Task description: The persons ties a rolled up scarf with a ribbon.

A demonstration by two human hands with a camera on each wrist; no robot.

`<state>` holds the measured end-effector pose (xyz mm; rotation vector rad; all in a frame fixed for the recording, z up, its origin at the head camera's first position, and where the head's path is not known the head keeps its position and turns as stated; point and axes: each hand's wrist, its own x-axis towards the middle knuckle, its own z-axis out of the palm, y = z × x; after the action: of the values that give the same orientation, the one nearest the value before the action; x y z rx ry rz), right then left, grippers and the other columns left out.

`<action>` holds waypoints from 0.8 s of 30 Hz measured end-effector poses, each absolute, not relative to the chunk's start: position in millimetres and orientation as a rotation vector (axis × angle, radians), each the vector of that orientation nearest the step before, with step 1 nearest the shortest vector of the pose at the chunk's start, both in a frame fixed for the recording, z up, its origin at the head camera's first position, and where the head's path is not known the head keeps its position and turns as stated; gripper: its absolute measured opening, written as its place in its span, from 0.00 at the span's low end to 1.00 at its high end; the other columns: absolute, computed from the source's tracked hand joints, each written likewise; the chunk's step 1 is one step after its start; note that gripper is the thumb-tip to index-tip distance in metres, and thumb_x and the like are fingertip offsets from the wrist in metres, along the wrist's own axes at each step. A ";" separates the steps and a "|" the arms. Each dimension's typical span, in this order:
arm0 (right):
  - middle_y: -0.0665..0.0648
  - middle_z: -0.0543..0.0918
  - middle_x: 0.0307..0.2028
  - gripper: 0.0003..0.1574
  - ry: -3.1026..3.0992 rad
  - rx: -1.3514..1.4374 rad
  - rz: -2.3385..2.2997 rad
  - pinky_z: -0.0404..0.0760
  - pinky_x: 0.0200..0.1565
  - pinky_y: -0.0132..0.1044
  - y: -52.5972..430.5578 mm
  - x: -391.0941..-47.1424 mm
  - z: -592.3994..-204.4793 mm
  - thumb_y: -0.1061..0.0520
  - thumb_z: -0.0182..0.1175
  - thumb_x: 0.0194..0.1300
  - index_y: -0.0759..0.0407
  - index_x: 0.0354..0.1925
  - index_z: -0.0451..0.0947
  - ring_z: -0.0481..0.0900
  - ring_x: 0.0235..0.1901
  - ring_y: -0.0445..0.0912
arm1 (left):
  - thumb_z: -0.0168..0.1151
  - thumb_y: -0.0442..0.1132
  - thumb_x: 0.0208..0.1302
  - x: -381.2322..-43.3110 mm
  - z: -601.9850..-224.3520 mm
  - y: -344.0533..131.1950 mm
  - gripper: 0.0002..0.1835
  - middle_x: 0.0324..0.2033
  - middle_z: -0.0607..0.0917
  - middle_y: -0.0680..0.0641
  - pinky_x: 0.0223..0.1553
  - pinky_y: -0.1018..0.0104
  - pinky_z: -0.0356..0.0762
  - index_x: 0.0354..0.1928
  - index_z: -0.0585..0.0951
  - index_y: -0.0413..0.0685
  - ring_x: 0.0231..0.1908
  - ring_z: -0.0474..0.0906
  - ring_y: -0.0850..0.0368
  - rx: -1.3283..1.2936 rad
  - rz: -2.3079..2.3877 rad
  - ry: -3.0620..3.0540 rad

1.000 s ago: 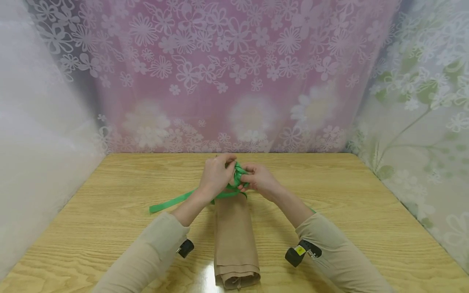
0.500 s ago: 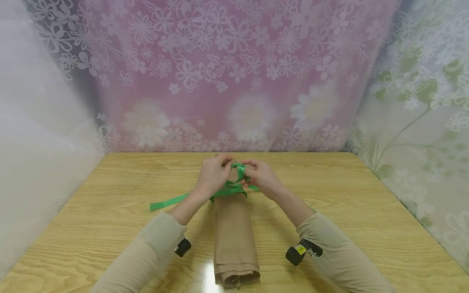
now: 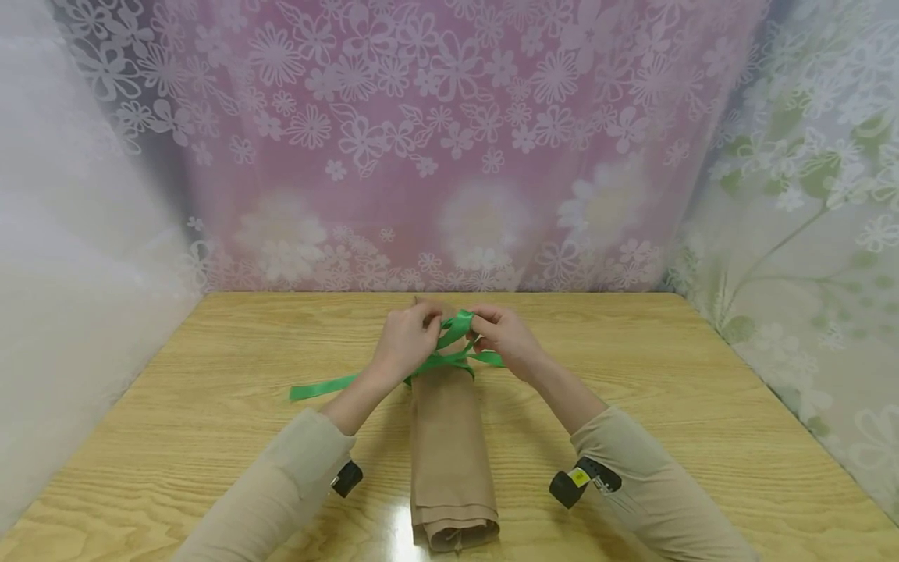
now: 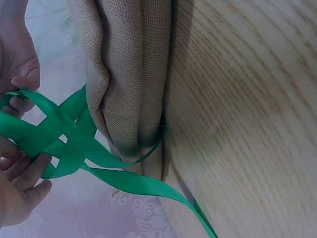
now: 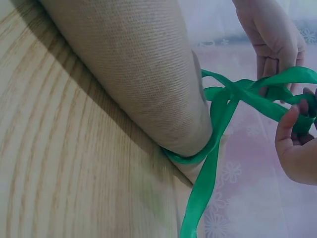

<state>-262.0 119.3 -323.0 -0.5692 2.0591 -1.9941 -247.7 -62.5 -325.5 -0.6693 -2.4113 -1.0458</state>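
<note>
A brown cloth roll (image 3: 453, 453) lies lengthwise on the table, a green ribbon (image 3: 456, 334) wound round its far end. Above that end the ribbon crosses itself in loops. My left hand (image 3: 407, 341) pinches the ribbon from the left, while my right hand (image 3: 511, 341) pinches a loop from the right. In the left wrist view my left hand (image 4: 22, 191) is low at the left edge, under the crossing ribbon (image 4: 64, 134). The right wrist view shows my right hand (image 5: 299, 148) with curled fingers around ribbon. Part of the left fingers' grip is hidden there.
One ribbon tail (image 3: 323, 388) stretches left over the wooden table (image 3: 211, 437); another short length (image 3: 488, 358) shows at the right. Flowered curtains (image 3: 449, 156) close off the back and both sides. Wrist cameras (image 3: 567, 489) hang below my sleeves.
The bunched ribbon between my hands has spread into a more open loop. Its left tail has shifted slightly, and a length has appeared under my right hand. The roll stays still.
</note>
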 end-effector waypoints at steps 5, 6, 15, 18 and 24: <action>0.50 0.78 0.36 0.11 2.168 -0.638 -1.975 0.69 0.49 0.47 121.3 -261.6 -320.9 0.60 0.51 0.67 0.59 0.36 0.81 0.69 0.43 0.47 | 0.56 0.27 0.60 -247.4 -327.3 -62.9 0.07 0.29 0.84 0.37 0.12 0.76 0.67 0.37 0.81 0.30 0.09 0.69 0.64 -0.644 -1.022 -2.421; 0.50 0.78 0.38 0.11 2.193 -0.650 -1.979 0.67 0.50 0.49 121.5 -261.3 -320.2 0.60 0.51 0.67 0.61 0.37 0.80 0.68 0.45 0.48 | 0.56 0.27 0.60 -247.5 -327.7 -62.9 0.07 0.29 0.84 0.37 0.13 0.76 0.69 0.37 0.81 0.30 0.10 0.71 0.63 -0.643 -1.015 -2.419; 0.48 0.79 0.35 0.16 2.293 -0.773 -1.950 0.66 0.44 0.44 126.8 -260.8 -311.1 0.59 0.52 0.67 0.70 0.46 0.77 0.70 0.40 0.47 | 0.56 0.26 0.59 -247.8 -329.1 -64.5 0.07 0.29 0.85 0.38 0.24 0.70 0.79 0.37 0.82 0.31 0.24 0.83 0.52 -0.608 -0.991 -2.430; 0.47 0.80 0.33 0.17 2.286 -0.774 -1.951 0.70 0.43 0.43 128.5 -260.7 -307.3 0.60 0.52 0.66 0.71 0.47 0.76 0.72 0.36 0.47 | 0.57 0.27 0.59 -247.1 -328.5 -66.2 0.07 0.30 0.85 0.39 0.26 0.68 0.80 0.37 0.82 0.32 0.27 0.83 0.51 -0.582 -0.988 -2.451; 0.50 0.79 0.31 0.16 2.285 -0.711 -1.927 0.68 0.41 0.40 134.0 -259.1 -302.8 0.63 0.52 0.62 0.71 0.46 0.77 0.69 0.31 0.47 | 0.56 0.26 0.59 -245.7 -328.0 -71.4 0.07 0.30 0.85 0.38 0.21 0.72 0.77 0.37 0.81 0.30 0.17 0.79 0.57 -0.604 -0.963 -2.470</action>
<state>-259.1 134.0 -302.8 -0.7109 2.2855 -1.9274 -245.7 -71.4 -328.0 -0.6036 -2.4705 -0.9632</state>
